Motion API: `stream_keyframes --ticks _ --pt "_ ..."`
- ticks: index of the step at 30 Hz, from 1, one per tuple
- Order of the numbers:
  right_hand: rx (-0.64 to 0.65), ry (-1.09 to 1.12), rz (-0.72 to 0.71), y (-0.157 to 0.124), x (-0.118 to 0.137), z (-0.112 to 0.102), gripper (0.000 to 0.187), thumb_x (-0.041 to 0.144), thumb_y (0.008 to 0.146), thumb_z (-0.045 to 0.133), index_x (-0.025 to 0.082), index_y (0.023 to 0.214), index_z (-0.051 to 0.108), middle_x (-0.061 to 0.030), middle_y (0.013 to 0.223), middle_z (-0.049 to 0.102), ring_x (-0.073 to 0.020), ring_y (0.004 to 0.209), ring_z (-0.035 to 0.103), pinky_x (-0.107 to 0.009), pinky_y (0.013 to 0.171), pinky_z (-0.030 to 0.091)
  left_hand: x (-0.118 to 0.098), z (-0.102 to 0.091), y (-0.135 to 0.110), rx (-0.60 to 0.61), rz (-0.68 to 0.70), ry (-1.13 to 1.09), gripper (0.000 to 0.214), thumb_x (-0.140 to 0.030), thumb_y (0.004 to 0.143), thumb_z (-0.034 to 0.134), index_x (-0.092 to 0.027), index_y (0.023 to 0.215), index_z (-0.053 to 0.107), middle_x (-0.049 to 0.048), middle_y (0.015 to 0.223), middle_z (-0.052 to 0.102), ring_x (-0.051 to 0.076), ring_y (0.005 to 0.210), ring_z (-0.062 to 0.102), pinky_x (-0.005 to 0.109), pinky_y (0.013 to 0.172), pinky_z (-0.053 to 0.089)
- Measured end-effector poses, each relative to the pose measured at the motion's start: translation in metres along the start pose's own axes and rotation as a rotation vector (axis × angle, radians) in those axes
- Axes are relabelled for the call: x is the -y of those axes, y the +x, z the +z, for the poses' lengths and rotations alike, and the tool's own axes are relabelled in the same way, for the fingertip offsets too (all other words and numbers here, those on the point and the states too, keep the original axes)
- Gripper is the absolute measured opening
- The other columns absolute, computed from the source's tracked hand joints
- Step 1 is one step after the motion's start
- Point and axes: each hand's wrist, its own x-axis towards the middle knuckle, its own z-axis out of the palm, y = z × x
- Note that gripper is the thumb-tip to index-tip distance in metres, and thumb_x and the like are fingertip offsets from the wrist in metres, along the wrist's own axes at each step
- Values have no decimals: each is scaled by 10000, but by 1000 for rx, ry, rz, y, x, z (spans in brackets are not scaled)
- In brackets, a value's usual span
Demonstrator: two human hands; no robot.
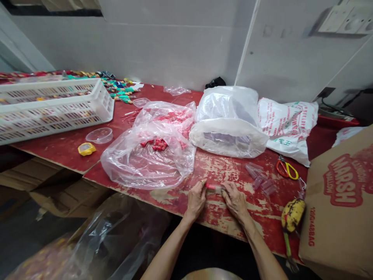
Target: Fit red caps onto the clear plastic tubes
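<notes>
My left hand (196,200) pinches a small red plastic piece (210,186) just above the table's front edge. Against its right end sits a short clear tube (218,188), gripped by the fingers of my right hand (235,201). Whether the red piece is inside the tube or only touching it, I cannot tell. Several similar clear tubes (262,181) lie loose to the right of my right hand. Beyond my left hand, an open clear plastic bag (122,163) holds many red pieces (159,144).
A white bag (227,103) with clear pieces and a printed sack (287,120) stand behind. Scissors (287,169), a banana (293,214) and a cardboard box (335,229) are at right. At left are a white crate (101,103), a plastic lid (99,135) and a yellow gadget (86,149).
</notes>
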Motion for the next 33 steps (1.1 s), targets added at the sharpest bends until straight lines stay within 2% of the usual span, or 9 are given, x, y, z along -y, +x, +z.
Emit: stream_keyframes --ticks 6,13,22,27,33 --pt "-6 41 -45 -1 0 -1 304 272 899 410 219 1172 532 -65 1181 563 -182 948 595 -273 731 467 -1 -1 0 -2 8 -15 299 -151 855 441 -178 1117 584 87 1067 668 196 988 622 337 867 492" --pt "-40 -15 -7 -1 7 1 337 222 894 404 203 1218 497 -75 1237 531 -199 986 578 -287 744 446 0 2 1 -34 2 34 298 -208 871 420 -160 1110 592 114 998 670 221 946 628 384 862 486" --pt "-77 -56 47 -2 20 -9 347 261 847 476 238 1192 498 -46 1173 556 -185 958 573 -268 741 441 4 0 7 -56 76 11 356 -230 799 457 -155 1124 581 141 1081 637 275 994 598 461 872 473" --pt "-131 -19 88 -1 14 -4 326 210 869 411 207 1178 515 -63 1137 567 -165 890 586 -255 743 448 0 -2 6 -78 78 -10 339 -183 812 387 -144 1083 587 118 963 652 243 908 615 418 829 486" --pt "-169 7 114 -1 7 2 337 169 877 364 179 1172 527 -68 1135 572 -164 920 588 -247 759 454 -5 -2 3 -104 61 -25 312 -131 820 356 -156 1033 582 88 892 643 211 851 611 379 794 484"
